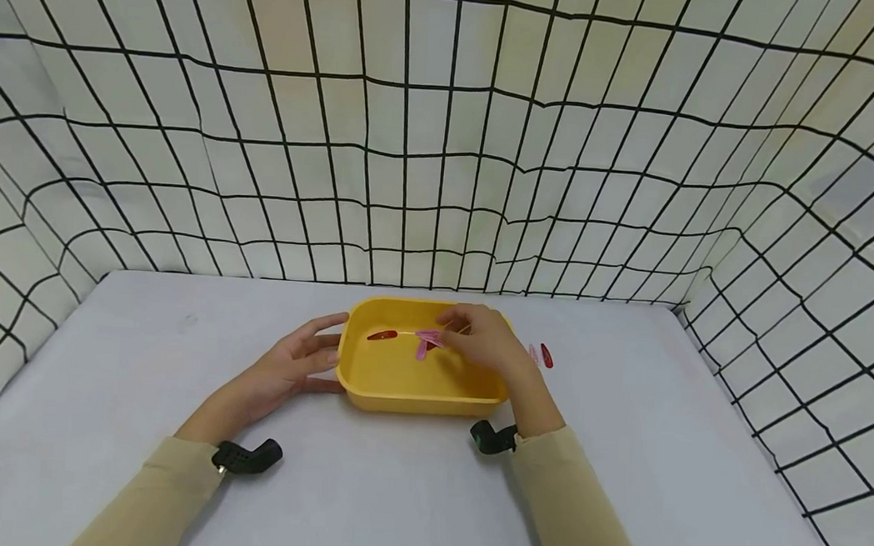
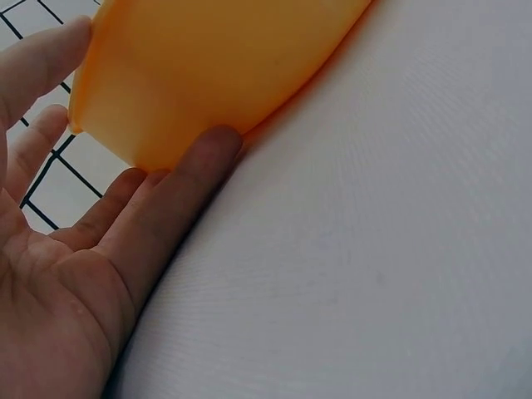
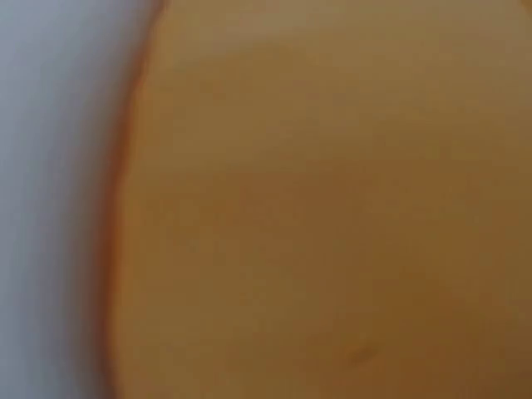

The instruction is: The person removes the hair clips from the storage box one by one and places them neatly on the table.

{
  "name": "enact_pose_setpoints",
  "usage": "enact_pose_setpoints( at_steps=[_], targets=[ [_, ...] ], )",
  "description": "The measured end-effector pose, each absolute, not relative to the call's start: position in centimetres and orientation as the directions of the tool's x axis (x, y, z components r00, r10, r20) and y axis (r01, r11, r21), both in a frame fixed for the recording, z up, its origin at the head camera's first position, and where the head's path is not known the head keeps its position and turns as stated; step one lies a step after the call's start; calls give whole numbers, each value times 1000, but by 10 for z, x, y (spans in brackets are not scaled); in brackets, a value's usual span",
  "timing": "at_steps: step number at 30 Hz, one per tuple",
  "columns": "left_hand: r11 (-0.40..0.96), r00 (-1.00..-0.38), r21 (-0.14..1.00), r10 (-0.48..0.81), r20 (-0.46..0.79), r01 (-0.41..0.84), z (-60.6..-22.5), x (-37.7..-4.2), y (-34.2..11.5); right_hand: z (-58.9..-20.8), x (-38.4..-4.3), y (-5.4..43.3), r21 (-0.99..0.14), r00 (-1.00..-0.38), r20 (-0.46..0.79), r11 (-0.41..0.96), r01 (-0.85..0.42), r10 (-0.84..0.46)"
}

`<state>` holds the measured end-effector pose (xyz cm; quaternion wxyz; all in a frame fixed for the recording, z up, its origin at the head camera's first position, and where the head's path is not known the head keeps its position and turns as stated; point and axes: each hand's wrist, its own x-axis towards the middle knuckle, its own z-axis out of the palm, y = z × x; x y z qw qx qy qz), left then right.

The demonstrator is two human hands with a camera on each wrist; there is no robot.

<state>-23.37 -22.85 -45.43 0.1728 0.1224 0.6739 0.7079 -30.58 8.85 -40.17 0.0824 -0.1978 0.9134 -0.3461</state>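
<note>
A yellow tray (image 1: 400, 388) stands on the white table. Against its left end rests my left hand (image 1: 292, 364), fingers spread and fairly straight along the outer wall. The left wrist view shows these fingers (image 2: 187, 187) touching the wall and rim. My right hand (image 1: 481, 338) reaches over the tray's right part, its thumb and bent forefinger right at a cluster of pink hair clips (image 1: 422, 349); I cannot tell whether it pinches one. A red hair clip (image 1: 383, 335) lies left of that cluster. The right wrist view holds only a blurred yellow surface (image 3: 324, 208).
Just right of the tray, another red hair clip (image 1: 547, 356) and a pink one (image 1: 533, 354) lie on the white tabletop (image 1: 363, 494). A black grid net (image 1: 444, 152) over pale cloth rises behind the table and along both sides.
</note>
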Motion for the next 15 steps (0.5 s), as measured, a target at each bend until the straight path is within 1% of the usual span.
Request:
enact_pose_setpoints(
  at_steps=[4,7,10,15],
  targets=[
    [-26,-913,996,402,-66,-83,-453,-234,-227,-411,-306,88,-553,-907,42,746,-371,-419],
    [-18,-915,997,398,-68,-82,-452,-234,-227,-414,-306,85,-498,-912,45,782,-374,-407],
    [-21,-915,997,398,-64,-78,-452,-234,-226,-416,-305,83,-496,-917,14,794,-352,-398],
    [-23,-918,997,393,-62,-78,-451,-234,-226,-419,-305,82,-530,-902,-9,767,-361,-431]
  ],
)
